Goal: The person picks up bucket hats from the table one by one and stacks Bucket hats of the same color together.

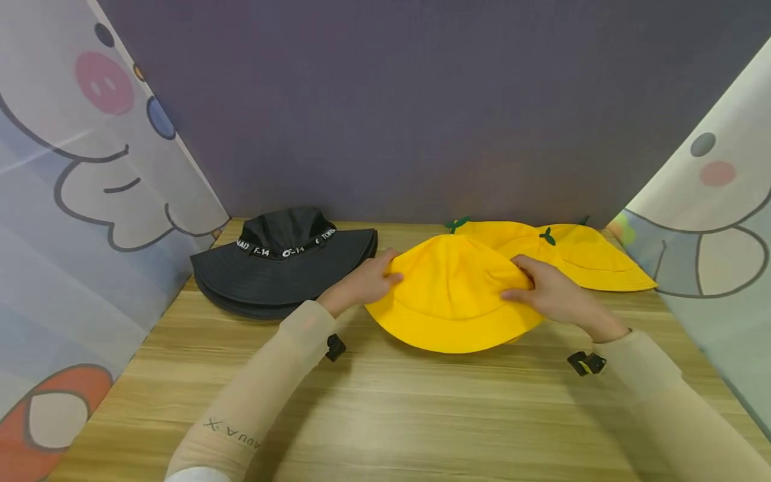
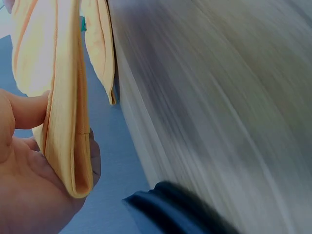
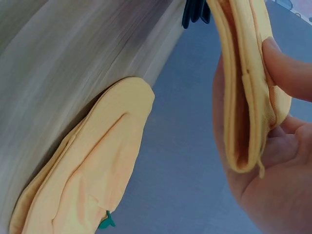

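Observation:
A yellow bucket hat (image 1: 453, 288), folded flat, is held up above the tabletop between both hands. My left hand (image 1: 369, 280) grips its left side, and the left wrist view shows the thumb on one face with fingers behind the folded brim (image 2: 73, 146). On the opposite side my right hand (image 1: 551, 293) pinches the hat the same way. The right wrist view shows the doubled brim edge (image 3: 242, 122) and a loose thread. Behind it lie more yellow hats (image 1: 593, 258) with green sprout tips (image 1: 547, 235), partly hidden by the held one.
Dark bucket hats (image 1: 283, 281) with a white-lettered band are stacked at the back left, close by my left hand. The wooden table (image 1: 385, 415) meets a grey back panel (image 1: 385, 114). Cartoon-printed sheets (image 1: 54, 201) flank both sides.

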Action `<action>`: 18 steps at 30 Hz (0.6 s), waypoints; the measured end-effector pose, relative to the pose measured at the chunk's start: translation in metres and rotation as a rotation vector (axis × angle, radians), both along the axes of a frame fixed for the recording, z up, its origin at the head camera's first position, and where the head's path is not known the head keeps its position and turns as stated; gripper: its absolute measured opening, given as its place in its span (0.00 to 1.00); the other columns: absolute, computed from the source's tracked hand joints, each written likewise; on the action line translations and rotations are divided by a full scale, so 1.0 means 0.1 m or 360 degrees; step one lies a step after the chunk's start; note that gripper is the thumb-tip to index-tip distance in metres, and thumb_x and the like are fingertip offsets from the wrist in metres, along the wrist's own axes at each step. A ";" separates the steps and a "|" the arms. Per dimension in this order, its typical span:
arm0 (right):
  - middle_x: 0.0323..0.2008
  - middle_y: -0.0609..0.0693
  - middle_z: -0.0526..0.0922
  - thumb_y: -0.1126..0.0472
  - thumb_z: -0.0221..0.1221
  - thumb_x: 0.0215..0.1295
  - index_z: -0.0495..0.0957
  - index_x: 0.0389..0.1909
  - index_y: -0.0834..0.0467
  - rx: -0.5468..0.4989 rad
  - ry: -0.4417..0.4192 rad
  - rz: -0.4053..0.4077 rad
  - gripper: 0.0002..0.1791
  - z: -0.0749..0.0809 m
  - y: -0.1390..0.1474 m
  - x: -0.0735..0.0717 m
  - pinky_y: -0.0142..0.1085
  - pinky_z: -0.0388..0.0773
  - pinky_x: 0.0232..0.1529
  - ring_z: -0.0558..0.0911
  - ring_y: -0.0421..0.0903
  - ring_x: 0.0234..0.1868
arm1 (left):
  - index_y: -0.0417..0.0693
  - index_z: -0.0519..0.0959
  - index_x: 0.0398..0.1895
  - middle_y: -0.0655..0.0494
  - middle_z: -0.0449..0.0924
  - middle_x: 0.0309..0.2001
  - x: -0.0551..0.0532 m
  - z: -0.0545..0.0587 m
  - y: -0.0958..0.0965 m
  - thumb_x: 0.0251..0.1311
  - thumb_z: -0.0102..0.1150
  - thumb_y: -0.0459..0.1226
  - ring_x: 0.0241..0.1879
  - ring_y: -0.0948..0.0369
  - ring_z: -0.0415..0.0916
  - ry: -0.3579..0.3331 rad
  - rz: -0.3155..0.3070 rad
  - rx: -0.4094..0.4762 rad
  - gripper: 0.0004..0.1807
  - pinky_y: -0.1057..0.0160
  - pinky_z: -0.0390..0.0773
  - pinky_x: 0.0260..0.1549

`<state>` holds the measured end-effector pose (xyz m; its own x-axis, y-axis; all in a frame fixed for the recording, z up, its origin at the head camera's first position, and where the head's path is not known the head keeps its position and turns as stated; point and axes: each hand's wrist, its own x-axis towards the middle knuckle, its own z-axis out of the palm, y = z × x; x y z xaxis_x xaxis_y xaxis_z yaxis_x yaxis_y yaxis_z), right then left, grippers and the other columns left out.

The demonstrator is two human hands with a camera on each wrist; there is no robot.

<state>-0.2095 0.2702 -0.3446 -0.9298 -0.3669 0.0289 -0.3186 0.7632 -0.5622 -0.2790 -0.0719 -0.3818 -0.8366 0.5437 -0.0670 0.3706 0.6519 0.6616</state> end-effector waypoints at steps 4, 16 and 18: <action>0.28 0.49 0.70 0.55 0.67 0.68 0.73 0.44 0.61 0.0011 -0.0041 0.0022 0.17 -0.04 -0.08 -0.04 0.37 0.67 0.34 0.71 0.48 0.32 | 0.45 0.62 0.71 0.47 0.77 0.45 0.05 0.04 -0.09 0.79 0.47 0.43 0.36 0.55 0.74 -0.0028 0.0021 -0.0070 0.23 0.58 0.75 0.38; 0.28 0.50 0.72 0.53 0.67 0.68 0.75 0.46 0.65 0.0167 -0.0223 0.0044 0.20 -0.40 -0.32 -0.07 0.39 0.69 0.34 0.71 0.46 0.31 | 0.37 0.58 0.73 0.37 0.76 0.58 0.24 -0.09 -0.27 0.79 0.47 0.40 0.47 0.51 0.77 -0.0105 -0.0019 -0.0227 0.27 0.52 0.75 0.51; 0.36 0.52 0.80 0.53 0.66 0.69 0.75 0.53 0.66 0.0181 -0.0256 0.0038 0.23 -0.45 -0.35 -0.06 0.41 0.73 0.39 0.75 0.47 0.35 | 0.35 0.56 0.75 0.36 0.74 0.62 0.27 -0.12 -0.26 0.79 0.48 0.40 0.52 0.49 0.76 -0.0128 0.0001 -0.0228 0.29 0.51 0.75 0.53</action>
